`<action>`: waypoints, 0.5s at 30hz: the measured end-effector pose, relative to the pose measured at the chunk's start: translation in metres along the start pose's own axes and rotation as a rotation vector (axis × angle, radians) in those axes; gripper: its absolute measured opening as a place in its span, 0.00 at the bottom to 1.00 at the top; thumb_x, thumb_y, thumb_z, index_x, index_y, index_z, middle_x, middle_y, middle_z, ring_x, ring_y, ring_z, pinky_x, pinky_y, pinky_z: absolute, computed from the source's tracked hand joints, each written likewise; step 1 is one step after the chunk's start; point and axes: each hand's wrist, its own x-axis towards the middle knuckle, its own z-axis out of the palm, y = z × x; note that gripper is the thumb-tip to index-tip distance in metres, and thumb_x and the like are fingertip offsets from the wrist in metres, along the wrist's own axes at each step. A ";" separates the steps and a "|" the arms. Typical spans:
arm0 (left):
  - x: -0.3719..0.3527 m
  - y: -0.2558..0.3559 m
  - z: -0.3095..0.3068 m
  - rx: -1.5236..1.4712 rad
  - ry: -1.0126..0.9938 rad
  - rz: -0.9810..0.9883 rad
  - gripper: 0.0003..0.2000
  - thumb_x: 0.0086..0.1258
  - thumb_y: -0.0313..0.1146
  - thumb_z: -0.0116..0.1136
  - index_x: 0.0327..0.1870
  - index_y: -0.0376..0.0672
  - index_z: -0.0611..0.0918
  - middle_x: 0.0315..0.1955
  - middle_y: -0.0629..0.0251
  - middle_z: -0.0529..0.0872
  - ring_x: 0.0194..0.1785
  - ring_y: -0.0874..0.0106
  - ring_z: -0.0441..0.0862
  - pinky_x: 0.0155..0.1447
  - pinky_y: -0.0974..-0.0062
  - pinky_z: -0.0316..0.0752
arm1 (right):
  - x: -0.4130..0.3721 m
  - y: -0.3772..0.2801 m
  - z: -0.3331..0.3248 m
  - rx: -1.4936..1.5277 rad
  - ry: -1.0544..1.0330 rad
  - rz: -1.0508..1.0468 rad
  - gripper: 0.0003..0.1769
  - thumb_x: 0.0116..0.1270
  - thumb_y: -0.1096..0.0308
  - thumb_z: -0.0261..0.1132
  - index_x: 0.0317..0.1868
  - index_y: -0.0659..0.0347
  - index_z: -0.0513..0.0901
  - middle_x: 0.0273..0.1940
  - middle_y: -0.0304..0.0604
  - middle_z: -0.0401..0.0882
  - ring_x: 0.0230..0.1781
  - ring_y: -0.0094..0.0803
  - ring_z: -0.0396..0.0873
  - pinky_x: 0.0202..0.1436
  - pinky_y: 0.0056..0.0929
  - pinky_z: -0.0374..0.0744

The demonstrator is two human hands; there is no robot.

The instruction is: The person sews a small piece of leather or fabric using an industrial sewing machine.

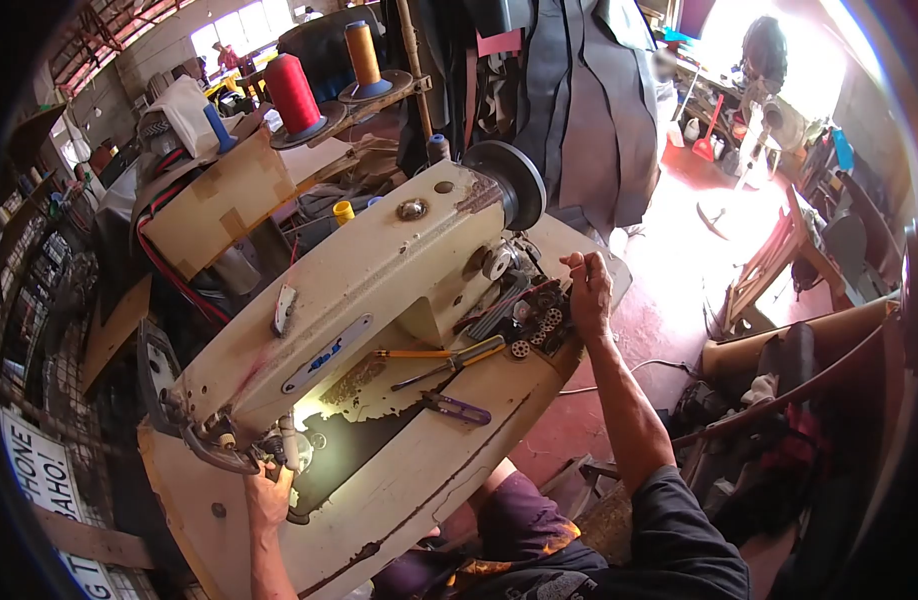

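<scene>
A worn cream sewing machine (379,245) stands on a chipped table (449,440), its lamp lighting the needle area. My left hand (269,492) is at the needle end, fingers bent closed against the parts by the presser foot; what they grip is hidden. At the table's right end, my right hand (591,290) is raised with curled fingers beside a heap of metal bobbins (539,328). Anything in those fingers is too small to make out. Between my hands lie purple-handled thread snips (457,408), a screwdriver (449,362) and a yellow pencil (414,353).
A red thread cone (294,95) and an orange thread cone (363,55) stand on a rack behind the machine. Dark leather sheets (589,120) hang at the back. The black handwheel (509,187) juts out near my right hand. A wooden stand (779,260) is on the right.
</scene>
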 end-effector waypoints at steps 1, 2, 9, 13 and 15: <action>0.000 0.002 -0.001 0.010 0.005 0.000 0.12 0.63 0.26 0.66 0.29 0.38 0.71 0.26 0.63 0.78 0.31 0.73 0.74 0.38 0.69 0.71 | 0.001 0.001 0.001 0.030 -0.015 -0.026 0.14 0.77 0.61 0.57 0.36 0.64 0.75 0.33 0.47 0.86 0.30 0.36 0.79 0.40 0.35 0.76; 0.000 0.004 -0.001 0.020 0.009 0.000 0.12 0.63 0.26 0.66 0.29 0.38 0.71 0.26 0.63 0.78 0.31 0.73 0.74 0.38 0.69 0.71 | 0.002 0.002 0.002 0.060 -0.030 -0.052 0.13 0.78 0.62 0.56 0.38 0.64 0.75 0.37 0.48 0.88 0.32 0.38 0.81 0.42 0.36 0.77; 0.002 -0.005 0.000 -0.050 -0.030 -0.003 0.11 0.63 0.27 0.66 0.30 0.38 0.72 0.25 0.62 0.78 0.31 0.72 0.75 0.37 0.68 0.71 | 0.006 -0.009 0.000 -0.014 -0.172 -0.002 0.11 0.79 0.64 0.52 0.41 0.63 0.70 0.42 0.50 0.89 0.40 0.46 0.84 0.48 0.39 0.78; 0.000 0.001 -0.001 -0.029 -0.013 0.003 0.12 0.63 0.27 0.66 0.30 0.37 0.72 0.27 0.60 0.79 0.32 0.70 0.76 0.38 0.67 0.71 | 0.007 -0.004 0.004 0.020 -0.215 -0.017 0.11 0.80 0.63 0.51 0.42 0.63 0.69 0.41 0.51 0.89 0.43 0.49 0.84 0.51 0.41 0.77; 0.000 0.002 -0.001 -0.011 0.002 0.003 0.13 0.63 0.28 0.67 0.31 0.37 0.72 0.27 0.58 0.79 0.33 0.68 0.76 0.39 0.66 0.71 | 0.008 -0.004 0.003 0.046 -0.234 -0.015 0.11 0.80 0.64 0.50 0.41 0.64 0.69 0.39 0.51 0.86 0.46 0.47 0.85 0.51 0.39 0.77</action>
